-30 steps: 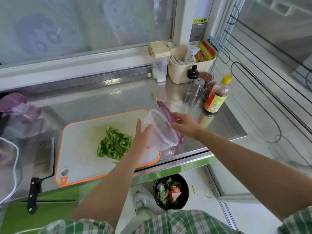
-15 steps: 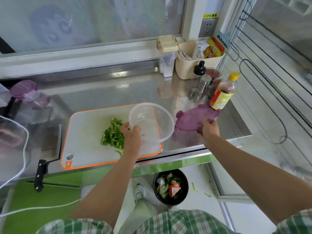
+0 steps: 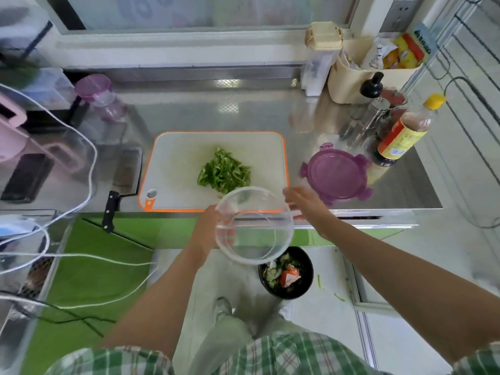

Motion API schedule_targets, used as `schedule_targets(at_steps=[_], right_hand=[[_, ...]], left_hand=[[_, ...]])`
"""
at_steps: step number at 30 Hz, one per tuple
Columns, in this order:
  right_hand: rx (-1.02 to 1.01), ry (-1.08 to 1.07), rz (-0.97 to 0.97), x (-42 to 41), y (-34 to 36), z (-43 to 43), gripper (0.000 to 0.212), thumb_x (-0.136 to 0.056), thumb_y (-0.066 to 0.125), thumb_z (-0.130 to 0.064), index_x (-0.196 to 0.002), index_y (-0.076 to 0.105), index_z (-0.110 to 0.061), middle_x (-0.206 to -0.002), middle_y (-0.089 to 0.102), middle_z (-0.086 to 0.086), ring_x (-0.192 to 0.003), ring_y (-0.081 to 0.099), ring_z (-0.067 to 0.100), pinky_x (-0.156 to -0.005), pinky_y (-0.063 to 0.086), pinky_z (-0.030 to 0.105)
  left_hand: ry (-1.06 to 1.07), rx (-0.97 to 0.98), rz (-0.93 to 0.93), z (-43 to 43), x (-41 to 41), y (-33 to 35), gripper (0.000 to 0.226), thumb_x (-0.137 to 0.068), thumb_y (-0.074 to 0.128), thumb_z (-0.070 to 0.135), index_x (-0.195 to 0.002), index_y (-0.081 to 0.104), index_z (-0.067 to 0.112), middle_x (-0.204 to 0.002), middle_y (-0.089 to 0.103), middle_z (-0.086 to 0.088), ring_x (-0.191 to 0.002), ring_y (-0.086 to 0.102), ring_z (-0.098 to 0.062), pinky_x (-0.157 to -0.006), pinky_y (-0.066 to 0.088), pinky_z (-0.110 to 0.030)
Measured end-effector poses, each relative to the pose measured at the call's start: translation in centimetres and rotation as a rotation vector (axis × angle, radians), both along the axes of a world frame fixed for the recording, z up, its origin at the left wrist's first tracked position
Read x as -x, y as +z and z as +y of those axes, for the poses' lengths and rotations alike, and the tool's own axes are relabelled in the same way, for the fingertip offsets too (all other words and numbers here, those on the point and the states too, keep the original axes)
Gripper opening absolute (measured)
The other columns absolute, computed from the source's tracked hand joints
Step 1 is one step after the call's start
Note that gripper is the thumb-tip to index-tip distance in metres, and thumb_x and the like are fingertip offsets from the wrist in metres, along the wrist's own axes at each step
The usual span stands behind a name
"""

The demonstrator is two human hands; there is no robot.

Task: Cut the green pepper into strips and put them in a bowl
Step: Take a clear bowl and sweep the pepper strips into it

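Clear plastic bowl (image 3: 254, 226), held at its rim by the left grip (image 3: 213, 228), hangs off the bench (image 3: 243, 109) edge at centre. The right grip (image 3: 305, 204) is beside it, hold unclear. Pepper strips (image 3: 224, 173) on the board (image 3: 176, 158) just above could overshoot into the floor bin (image 3: 308, 280).

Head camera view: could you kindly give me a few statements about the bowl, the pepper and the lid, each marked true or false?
1. The pepper strips are already in the clear bowl. False: they lie in a heap on the cutting board, and the bowl is empty.
2. The left hand holds the clear bowl by its rim. True.
3. The purple lid sits on the bowl. False: it lies flat on the counter, to the right of the board.
4. The knife lies on the counter to the left of the board. True.
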State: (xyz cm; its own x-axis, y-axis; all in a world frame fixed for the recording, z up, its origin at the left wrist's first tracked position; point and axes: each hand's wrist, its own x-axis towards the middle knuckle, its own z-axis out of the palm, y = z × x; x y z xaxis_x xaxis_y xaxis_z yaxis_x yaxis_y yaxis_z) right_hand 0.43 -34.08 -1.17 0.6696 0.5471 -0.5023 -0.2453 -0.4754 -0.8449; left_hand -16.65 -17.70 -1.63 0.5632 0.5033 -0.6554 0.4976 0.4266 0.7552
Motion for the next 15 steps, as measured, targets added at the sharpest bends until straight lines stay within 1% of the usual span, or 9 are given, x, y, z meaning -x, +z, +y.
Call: schedule_targets(at_steps=[2,4,6,8,9,11,12,13,15], right_hand=[[0.158,0.244,0.075,2.0,-0.4,1.0,0.040,-0.094,0.052,-0.045,-0.121,0.056,-0.015,-0.115,0.060,0.006,-0.098,0.059,0.020,-0.067,0.047,0.027],[0.213,0.277,0.133,4.1,-1.3,2.2,0.043,-0.098,0.040,-0.050,-0.111,0.062,-0.014,-0.104,0.065,0.005,-0.089,0.061,0.017,-0.068,0.048,0.024],[0.202,0.101,0.203,5.7,-2.7,3.7,0.048,-0.100,0.037,-0.047,-0.103,0.065,-0.009,-0.103,0.068,0.009,-0.085,0.061,0.019,-0.076,0.050,0.028],[0.154,-0.084,0.328,7.0,-4.0,5.2,0.042,-0.098,0.047,-0.042,-0.101,0.062,-0.003,-0.111,0.065,0.016,-0.084,0.061,0.022,-0.076,0.051,0.029],[0.100,-0.165,0.426,7.5,-4.4,6.2,0.039,-0.098,0.050,-0.039,-0.105,0.060,-0.002,-0.117,0.063,0.021,-0.087,0.061,0.024,-0.077,0.052,0.030],[-0.022,-0.318,0.607,8.4,-5.1,8.1,0.048,-0.098,0.052,-0.032,-0.126,0.052,0.007,-0.133,0.049,0.033,-0.110,0.057,0.042,-0.096,0.049,0.038],[-0.081,-0.372,0.660,8.6,-5.4,9.2,0.050,-0.098,0.051,-0.030,-0.130,0.049,0.009,-0.134,0.044,0.037,-0.116,0.051,0.048,-0.102,0.045,0.040],[-0.127,-0.419,0.680,8.7,-5.9,10.2,0.045,-0.098,0.052,-0.030,-0.121,0.054,0.007,-0.123,0.052,0.039,-0.108,0.055,0.049,-0.095,0.049,0.037],[-0.108,-0.531,0.647,8.8,-6.5,11.9,0.029,-0.095,0.057,-0.034,-0.090,0.056,-0.005,-0.084,0.059,0.019,-0.070,0.058,0.029,-0.062,0.047,0.028]], left_hand=[[-0.009,0.045,0.081,0.6,1.8,-0.8,0.028,-0.094,0.044,0.020,-0.117,0.060,0.015,-0.105,0.069,-0.011,-0.075,0.068,-0.027,-0.070,0.058,-0.044],[-0.033,0.030,0.162,1.1,3.4,-1.4,0.030,-0.093,0.037,0.017,-0.117,0.057,0.014,-0.107,0.068,-0.011,-0.082,0.069,-0.029,-0.076,0.057,-0.047],[-0.052,0.009,0.209,1.8,4.7,-1.9,0.029,-0.094,0.033,0.015,-0.115,0.053,0.015,-0.105,0.064,-0.010,-0.087,0.066,-0.030,-0.080,0.055,-0.046],[-0.054,-0.004,0.262,2.7,6.1,-2.2,0.024,-0.094,0.032,0.013,-0.107,0.052,0.017,-0.099,0.058,-0.009,-0.084,0.061,-0.028,-0.081,0.055,-0.046],[-0.044,-0.004,0.279,3.2,6.7,-2.6,0.022,-0.093,0.033,0.013,-0.101,0.053,0.018,-0.097,0.057,-0.009,-0.083,0.060,-0.027,-0.082,0.054,-0.046],[-0.042,0.011,0.304,4.3,7.7,-3.2,0.019,-0.092,0.036,0.013,-0.092,0.053,0.021,-0.096,0.057,-0.010,-0.081,0.059,-0.026,-0.085,0.054,-0.048],[-0.045,0.022,0.306,4.9,8.1,-3.5,0.018,-0.092,0.038,0.014,-0.090,0.054,0.021,-0.095,0.057,-0.010,-0.081,0.059,-0.027,-0.086,0.053,-0.048],[-0.047,0.030,0.305,5.5,8.3,-4.0,0.018,-0.091,0.038,0.014,-0.090,0.055,0.021,-0.095,0.057,-0.010,-0.080,0.059,-0.027,-0.086,0.053,-0.048],[-0.071,0.033,0.309,6.6,8.5,-4.7,0.022,-0.090,0.039,0.014,-0.096,0.059,0.020,-0.096,0.059,-0.010,-0.079,0.059,-0.027,-0.085,0.054,-0.049]])
